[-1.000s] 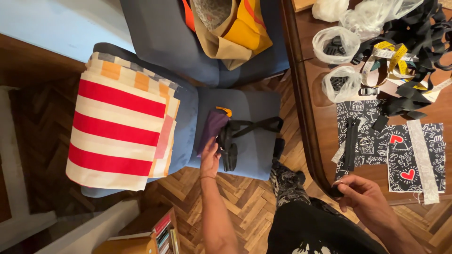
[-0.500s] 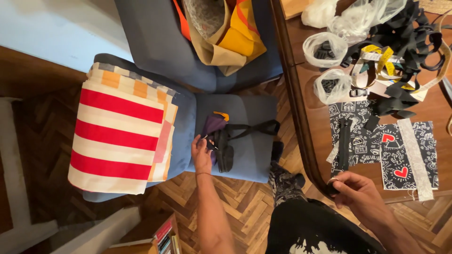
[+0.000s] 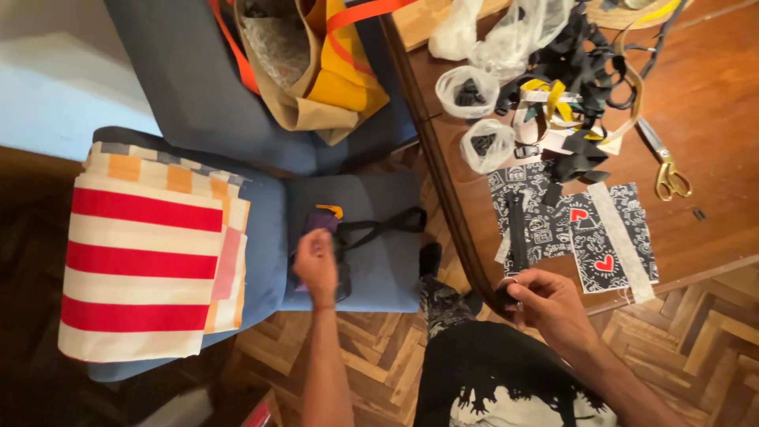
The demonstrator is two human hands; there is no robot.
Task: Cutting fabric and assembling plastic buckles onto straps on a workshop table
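Note:
My left hand (image 3: pixel 316 265) reaches down onto a small purple pouch (image 3: pixel 320 220) with a yellow tab and black straps (image 3: pixel 379 228), lying on a blue chair seat (image 3: pixel 387 269). The fingers curl on the pouch's lower part. My right hand (image 3: pixel 545 304) hovers at the wooden table's (image 3: pixel 711 158) near edge, pinching a small dark ring-like item (image 3: pixel 506 285) between thumb and fingers. Just beyond it lie black-and-white printed fabric pieces with red hearts (image 3: pixel 605 237) and a black zipper (image 3: pixel 518 229).
A red-and-white striped folded cloth (image 3: pixel 146 261) lies on the chair's left. A tan and yellow bag (image 3: pixel 316 63) sits on another blue chair. Clear plastic bags (image 3: pixel 482 142), black and yellow straps (image 3: pixel 569 87) and gold-handled scissors (image 3: pixel 668 170) lie on the table. Herringbone floor below.
My left hand has shifted down over the pouch's lower end. My right hand has risen to the table edge near the printed fabric. The view has moved left and closer.

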